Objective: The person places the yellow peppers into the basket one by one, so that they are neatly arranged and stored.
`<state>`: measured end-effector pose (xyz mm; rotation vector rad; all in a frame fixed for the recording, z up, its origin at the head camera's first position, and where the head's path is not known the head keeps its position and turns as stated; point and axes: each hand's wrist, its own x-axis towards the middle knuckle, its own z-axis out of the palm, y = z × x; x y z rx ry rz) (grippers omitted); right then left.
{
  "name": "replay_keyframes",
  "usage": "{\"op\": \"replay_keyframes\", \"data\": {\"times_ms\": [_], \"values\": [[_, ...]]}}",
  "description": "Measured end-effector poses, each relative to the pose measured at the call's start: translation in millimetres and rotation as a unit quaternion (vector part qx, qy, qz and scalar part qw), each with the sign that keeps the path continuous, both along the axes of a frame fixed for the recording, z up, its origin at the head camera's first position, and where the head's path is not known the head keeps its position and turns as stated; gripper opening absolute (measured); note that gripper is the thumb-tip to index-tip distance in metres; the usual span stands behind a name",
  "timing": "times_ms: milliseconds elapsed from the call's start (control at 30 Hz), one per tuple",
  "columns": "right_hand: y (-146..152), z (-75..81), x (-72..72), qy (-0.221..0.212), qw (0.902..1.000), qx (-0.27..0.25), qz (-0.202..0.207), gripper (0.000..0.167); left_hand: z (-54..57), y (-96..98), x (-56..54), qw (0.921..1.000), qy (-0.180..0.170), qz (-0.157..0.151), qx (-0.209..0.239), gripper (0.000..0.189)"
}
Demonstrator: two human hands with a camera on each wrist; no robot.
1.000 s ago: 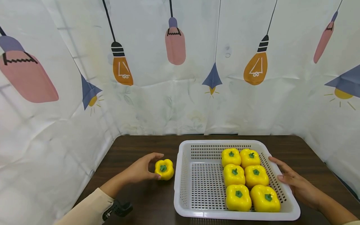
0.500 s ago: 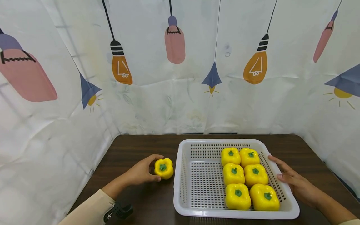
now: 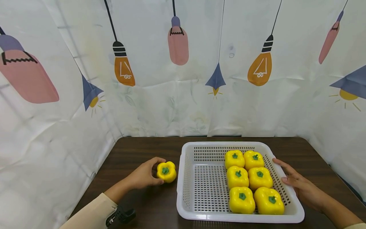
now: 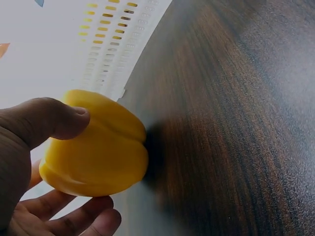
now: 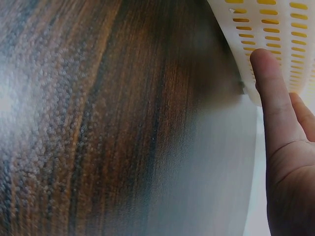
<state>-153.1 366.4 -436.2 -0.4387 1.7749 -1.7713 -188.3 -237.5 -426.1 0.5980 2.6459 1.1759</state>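
Just left of the white basket (image 3: 213,218), a yellow bell pepper (image 3: 166,172) with a green stem stands on the dark wood table. My left hand (image 3: 144,174) grips it from the left side. The left wrist view shows the thumb across the pepper (image 4: 101,147) and other fingers curled under its far side. At the basket's right side is my right hand (image 3: 303,189), fingers extended along the rim. A straight finger lies against the slotted outer wall in the right wrist view. Inside the basket, several yellow peppers (image 3: 241,200) form two columns on the right half.
The basket's left half shows bare slotted floor (image 3: 210,187). A dark strap-like device (image 3: 121,214) sits at the left sleeve's cuff. Behind the table (image 3: 148,146) and along both sides hangs a white curtain (image 3: 160,108) printed with lamps.
The left fingers have closed in slightly around the pepper. The pepper, basket and right hand keep their places, apart from a small shift of the whole head view.
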Motion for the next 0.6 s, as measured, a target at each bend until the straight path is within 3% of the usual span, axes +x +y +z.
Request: {"op": "replay_keyframes", "data": {"times_ms": [200,400,600], "values": [[-0.1,0.2,-0.1,0.003,1.0,-0.001,0.0,0.061,7.4,0.1,1.7,0.9997,0.014,0.02,-0.001,0.076],[0.2,-0.2,-0.3,0.006,1.0,0.004,-0.003,0.061,23.5,1.4,3.1,0.9983,0.037,0.042,0.017,0.076],[0.3,-1.2,-0.3,0.006,1.0,0.001,-0.002,0.061,38.9,5.5,6.2,0.9975,0.047,0.038,0.035,0.078]]}}
